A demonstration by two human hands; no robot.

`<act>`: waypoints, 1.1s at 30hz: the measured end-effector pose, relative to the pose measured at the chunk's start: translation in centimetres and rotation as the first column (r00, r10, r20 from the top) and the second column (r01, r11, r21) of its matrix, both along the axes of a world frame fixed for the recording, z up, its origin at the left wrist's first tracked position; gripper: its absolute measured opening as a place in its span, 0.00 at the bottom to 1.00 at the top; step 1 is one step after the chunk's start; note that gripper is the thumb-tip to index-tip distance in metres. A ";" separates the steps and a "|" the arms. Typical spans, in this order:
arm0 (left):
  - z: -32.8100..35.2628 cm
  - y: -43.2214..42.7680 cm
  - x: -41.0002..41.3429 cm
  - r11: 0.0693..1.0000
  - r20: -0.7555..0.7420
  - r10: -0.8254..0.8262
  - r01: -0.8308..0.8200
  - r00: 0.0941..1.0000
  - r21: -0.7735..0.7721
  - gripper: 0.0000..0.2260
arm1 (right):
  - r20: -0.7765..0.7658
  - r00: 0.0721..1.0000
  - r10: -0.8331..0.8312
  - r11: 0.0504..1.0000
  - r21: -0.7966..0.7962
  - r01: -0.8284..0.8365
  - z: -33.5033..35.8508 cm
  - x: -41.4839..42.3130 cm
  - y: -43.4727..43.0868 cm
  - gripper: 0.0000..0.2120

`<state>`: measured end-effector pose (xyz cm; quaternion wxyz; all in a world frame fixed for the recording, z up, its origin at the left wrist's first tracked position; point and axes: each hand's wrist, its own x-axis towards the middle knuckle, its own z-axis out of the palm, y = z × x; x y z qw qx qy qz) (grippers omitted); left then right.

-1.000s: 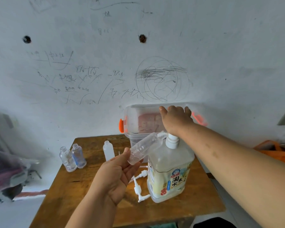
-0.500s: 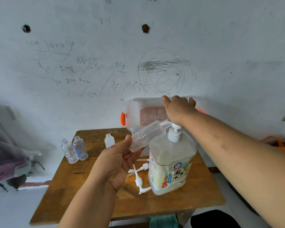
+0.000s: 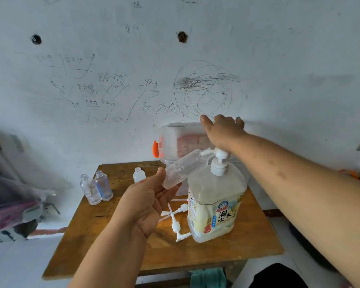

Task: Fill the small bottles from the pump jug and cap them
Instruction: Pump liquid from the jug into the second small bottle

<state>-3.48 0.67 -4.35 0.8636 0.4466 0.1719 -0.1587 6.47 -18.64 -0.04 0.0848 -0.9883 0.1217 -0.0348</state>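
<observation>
A big pump jug [image 3: 215, 204] with a yellow label stands on the wooden table [image 3: 104, 242]. My right hand [image 3: 221, 132] lies palm-down on its white pump head [image 3: 219, 161], fingers straight. My left hand [image 3: 148, 200] holds a small clear bottle [image 3: 182, 170] by its base, tilted, mouth at the pump's spout. Two clear uncapped bottles [image 3: 96, 188] stand at the table's left, and a white one [image 3: 139, 174] further back. Loose white pump caps [image 3: 178, 223] lie beside the jug.
A clear plastic box [image 3: 170, 140] with orange latches stands against the scribbled wall behind the jug. A blurred dark bag hangs at the left [image 3: 6, 204]. A teal cloth [image 3: 208, 277] shows below the table's front edge.
The pump head has risen and my right hand rose with it. My left hand keeps the bottle at the spout. The camera has tilted slightly.
</observation>
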 end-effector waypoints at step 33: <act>-0.5 0.2 0.9 0.999 0.034 -0.032 0.032 0.999 -0.014 0.10 | -0.077 0.993 0.089 0.990 -0.099 -0.097 0.5 -1.3 0.4 0.29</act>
